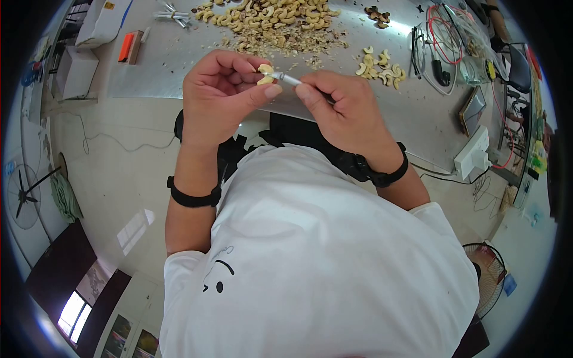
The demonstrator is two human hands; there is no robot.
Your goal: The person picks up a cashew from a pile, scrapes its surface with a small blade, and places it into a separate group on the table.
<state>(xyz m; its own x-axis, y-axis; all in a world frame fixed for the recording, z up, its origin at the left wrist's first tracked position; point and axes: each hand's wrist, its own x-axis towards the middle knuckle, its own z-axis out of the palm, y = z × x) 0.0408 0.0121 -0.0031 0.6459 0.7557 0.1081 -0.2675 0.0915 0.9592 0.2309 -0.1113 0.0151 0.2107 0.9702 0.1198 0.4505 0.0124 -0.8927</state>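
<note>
A workshop, judging by the metal worktable (pixel 161 65) with tangled cables (pixel 441 36) and scattered nuts (pixel 274 18).

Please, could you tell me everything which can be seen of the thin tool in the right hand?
The thin tool is a slim, silvery rod, seemingly metal, pinched between thumb and fingers of the right hand. It slants slightly upward to the left, above the table's near edge. Its narrow tip meets the cashew in the left hand; the tip's exact shape is too small to tell.
</note>
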